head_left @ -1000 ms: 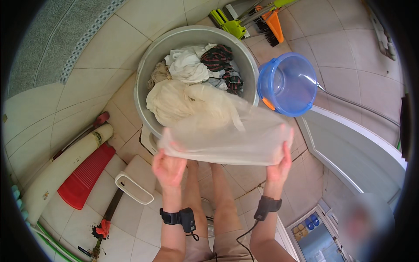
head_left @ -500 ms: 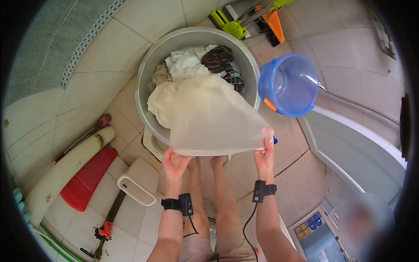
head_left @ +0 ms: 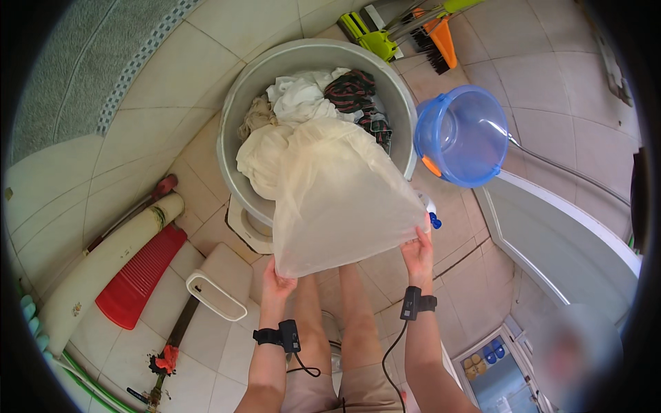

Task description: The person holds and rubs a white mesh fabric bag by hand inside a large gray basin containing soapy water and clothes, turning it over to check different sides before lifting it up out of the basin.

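Observation:
A thin cream cloth [head_left: 344, 206] is stretched between my two hands, its far part resting on the laundry in a large grey metal basin [head_left: 231, 148]. At the cloth's near left corner, my left hand [head_left: 277, 279] is closed on the edge. My right hand [head_left: 417, 253] grips the near right corner, slightly farther forward than the left. In the basin lie white cloth [head_left: 299, 96], a dark striped garment [head_left: 350, 91] and a beige cloth [head_left: 257, 118]. A black band with a small box sits on each wrist.
Right of the basin stands a blue bucket [head_left: 468, 138]. Behind it are a green mop head [head_left: 368, 38] and an orange dustpan [head_left: 441, 41]. On the left are a red washboard [head_left: 141, 279] and a white toilet tank [head_left: 227, 279]. A blue-capped bottle [head_left: 431, 210] stands beside my right hand.
My left hand has drawn its corner of the cloth down toward me. My right hand has come slightly nearer too, and more of the sheet is spread out and tilted.

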The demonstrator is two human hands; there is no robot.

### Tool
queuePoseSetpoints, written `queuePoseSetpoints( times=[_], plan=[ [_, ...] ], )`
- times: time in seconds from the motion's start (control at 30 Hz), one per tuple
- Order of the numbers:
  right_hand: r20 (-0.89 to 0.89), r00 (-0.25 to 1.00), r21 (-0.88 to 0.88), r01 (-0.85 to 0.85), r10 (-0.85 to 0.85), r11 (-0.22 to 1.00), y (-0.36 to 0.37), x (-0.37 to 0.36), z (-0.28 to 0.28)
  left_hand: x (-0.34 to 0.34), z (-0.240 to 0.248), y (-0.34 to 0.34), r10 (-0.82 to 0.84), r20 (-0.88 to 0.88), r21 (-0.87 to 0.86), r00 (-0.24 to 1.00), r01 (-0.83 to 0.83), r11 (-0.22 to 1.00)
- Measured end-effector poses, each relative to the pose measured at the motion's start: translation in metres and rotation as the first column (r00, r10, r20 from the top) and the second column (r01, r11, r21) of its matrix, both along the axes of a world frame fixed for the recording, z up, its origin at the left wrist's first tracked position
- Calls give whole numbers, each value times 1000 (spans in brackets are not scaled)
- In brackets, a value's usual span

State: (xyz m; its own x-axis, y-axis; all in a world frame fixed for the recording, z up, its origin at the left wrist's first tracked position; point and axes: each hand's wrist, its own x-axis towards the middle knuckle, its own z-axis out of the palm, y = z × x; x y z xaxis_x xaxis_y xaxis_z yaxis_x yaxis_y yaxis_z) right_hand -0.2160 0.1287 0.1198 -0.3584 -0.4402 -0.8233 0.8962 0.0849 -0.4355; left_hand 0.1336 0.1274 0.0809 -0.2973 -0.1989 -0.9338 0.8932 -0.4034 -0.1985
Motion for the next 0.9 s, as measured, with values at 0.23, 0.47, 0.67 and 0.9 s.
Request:
queuePoseSetpoints(
  times=[0.23, 0.47, 0.67, 0.9],
  plan=[
    [101, 989, 29, 105, -107, 994, 25, -8, -17, 23, -18, 17, -14, 138, -115, 990, 31, 993],
    [155, 982, 95, 97, -111, 991, 45, -5, -29, 16, -4, 7, -123, 256, -67, 959, 144, 987],
    [175, 983, 115, 43, -63, 992, 62, -7, -44, 22, -5, 9, -131, 244, -68, 961, 151, 986],
    [202, 979, 188, -31, -8, 982, 48, 1, -39, 19, 4, -1, -162, 251, -16, 954, 172, 985]
  ],
)
